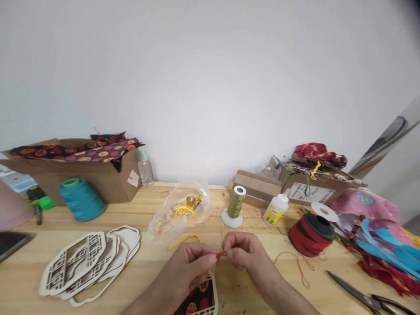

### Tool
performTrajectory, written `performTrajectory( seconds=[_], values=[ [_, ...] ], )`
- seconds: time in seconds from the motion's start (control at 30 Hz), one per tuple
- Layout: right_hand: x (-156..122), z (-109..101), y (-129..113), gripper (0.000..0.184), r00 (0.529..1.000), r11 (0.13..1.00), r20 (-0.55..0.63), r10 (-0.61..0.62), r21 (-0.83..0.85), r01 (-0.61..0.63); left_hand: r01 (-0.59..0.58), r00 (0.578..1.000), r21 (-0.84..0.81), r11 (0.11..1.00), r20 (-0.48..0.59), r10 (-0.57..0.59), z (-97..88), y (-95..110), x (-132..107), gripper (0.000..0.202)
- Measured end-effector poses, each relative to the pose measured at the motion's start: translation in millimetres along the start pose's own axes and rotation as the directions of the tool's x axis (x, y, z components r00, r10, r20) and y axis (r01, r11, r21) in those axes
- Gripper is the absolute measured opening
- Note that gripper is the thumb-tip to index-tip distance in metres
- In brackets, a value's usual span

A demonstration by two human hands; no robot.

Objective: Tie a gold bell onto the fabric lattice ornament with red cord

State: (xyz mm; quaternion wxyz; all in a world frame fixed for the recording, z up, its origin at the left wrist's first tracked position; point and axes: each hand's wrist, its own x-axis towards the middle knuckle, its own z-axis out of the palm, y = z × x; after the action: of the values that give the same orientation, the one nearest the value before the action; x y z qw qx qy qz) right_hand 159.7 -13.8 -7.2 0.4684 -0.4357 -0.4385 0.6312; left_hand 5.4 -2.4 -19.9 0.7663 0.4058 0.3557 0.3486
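thin red cord pinched between fingers of left hand, right hand, pale wooden table

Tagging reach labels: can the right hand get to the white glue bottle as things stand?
Probably yes. The glue bottle stands just beyond the right hand, only bare table between. But its grip is taken: it pinches a red cord with the left hand.

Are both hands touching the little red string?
Touching. The head view shows the left hand and right hand each pinching the red string between them.
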Motion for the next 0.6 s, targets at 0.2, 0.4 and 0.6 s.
performTrajectory(
  seconds=[0.2, 0.4, 0.6],
  values=[
    [-2, -5, -7, 0.002, 0.998, 0.984, 0.002, -0.058, -0.170, 0.058, 0.022, 1.000, 0.133, 0.991, -0.025, -0.019, -3.0, -3, 0, 0.030],
    [-2, -2, 3, 0.004, 0.995, 0.984, 0.053, 0.084, 0.152, -0.092, 0.018, 0.998, 0.315, 0.949, -0.061, 0.001, 0.8, 3, -1, 0.033],
    [-1, -6, 3, 0.003, 0.996, 1.000, 0.093, 0.010, 0.017, -0.011, 0.037, 0.995, 0.295, 0.955, -0.101, -0.007, 3.8, 5, -3, 0.032]
  ],
)
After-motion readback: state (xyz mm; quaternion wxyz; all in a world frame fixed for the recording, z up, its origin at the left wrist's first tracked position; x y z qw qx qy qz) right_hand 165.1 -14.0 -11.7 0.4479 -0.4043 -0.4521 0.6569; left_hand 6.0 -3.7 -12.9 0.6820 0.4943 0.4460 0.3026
